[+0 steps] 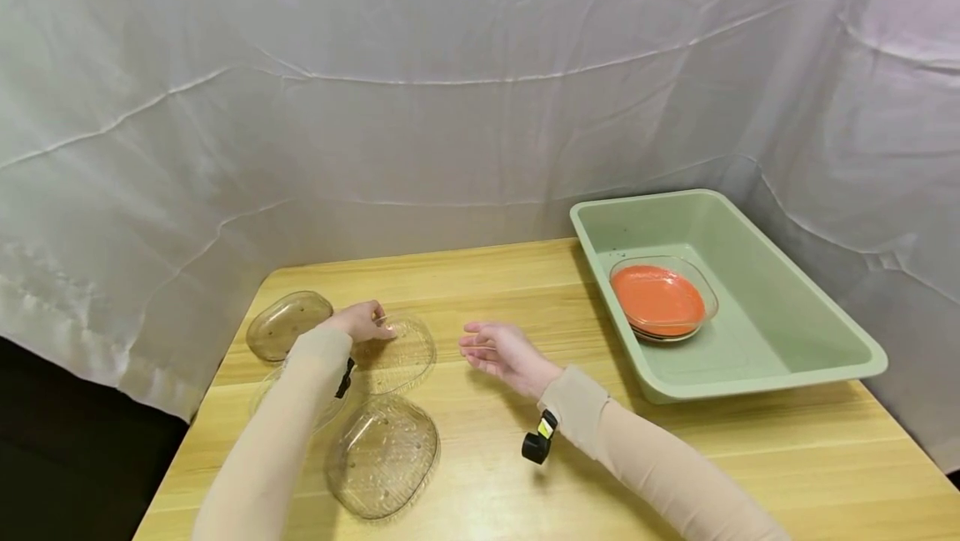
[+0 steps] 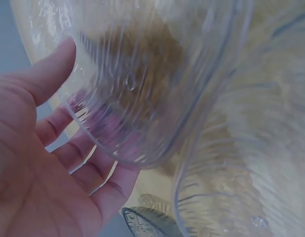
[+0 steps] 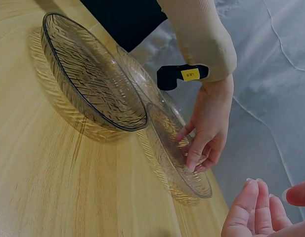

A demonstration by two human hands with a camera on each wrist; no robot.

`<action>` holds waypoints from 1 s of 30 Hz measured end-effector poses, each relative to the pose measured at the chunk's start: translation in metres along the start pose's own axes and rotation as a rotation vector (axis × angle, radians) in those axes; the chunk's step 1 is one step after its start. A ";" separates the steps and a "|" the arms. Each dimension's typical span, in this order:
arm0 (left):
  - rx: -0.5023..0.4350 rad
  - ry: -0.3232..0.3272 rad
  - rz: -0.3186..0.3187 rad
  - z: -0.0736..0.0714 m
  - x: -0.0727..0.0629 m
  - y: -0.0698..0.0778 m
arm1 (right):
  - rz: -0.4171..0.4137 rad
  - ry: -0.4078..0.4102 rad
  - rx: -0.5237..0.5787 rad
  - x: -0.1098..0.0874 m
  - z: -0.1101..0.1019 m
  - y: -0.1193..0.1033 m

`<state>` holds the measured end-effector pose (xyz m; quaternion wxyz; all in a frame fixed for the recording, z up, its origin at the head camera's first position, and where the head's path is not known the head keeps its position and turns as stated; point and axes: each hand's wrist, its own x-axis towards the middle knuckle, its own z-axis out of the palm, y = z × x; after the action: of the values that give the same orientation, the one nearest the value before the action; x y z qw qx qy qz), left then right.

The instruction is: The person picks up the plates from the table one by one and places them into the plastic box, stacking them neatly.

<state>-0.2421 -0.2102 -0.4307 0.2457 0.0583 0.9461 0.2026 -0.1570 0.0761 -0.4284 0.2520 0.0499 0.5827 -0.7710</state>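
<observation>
My left hand (image 1: pixel 362 322) grips the rim of a clear ribbed plate (image 1: pixel 408 362) at the left of the table. In the left wrist view the thumb lies over the rim of this plate (image 2: pixel 142 89) and the fingers reach under it. My right hand (image 1: pixel 512 356) hovers over the table to the right of the plate, holding nothing, its fingers loosely bent. Toward me lies a brown-tinted ribbed plate (image 1: pixel 386 462). Another brown-tinted plate (image 1: pixel 279 328) lies behind the left wrist. A further clear plate (image 1: pixel 327 418) is partly hidden by the left forearm.
A deep green basin (image 1: pixel 772 308) stands on the right of the wooden table (image 1: pixel 495 474). Inside it, a clear dish (image 1: pixel 705 287) with an orange-red round surface (image 1: pixel 656 295) sits on what looks like other dishes. A grey curtain (image 1: pixel 465 141) hangs behind.
</observation>
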 end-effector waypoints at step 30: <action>-0.160 -0.011 0.027 0.011 0.015 0.002 | 0.013 0.004 0.007 0.000 -0.008 0.006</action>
<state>-0.2498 -0.2013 -0.4448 0.2519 0.0523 0.9247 0.2806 -0.1562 0.0818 -0.4365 0.2556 0.0560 0.5802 -0.7713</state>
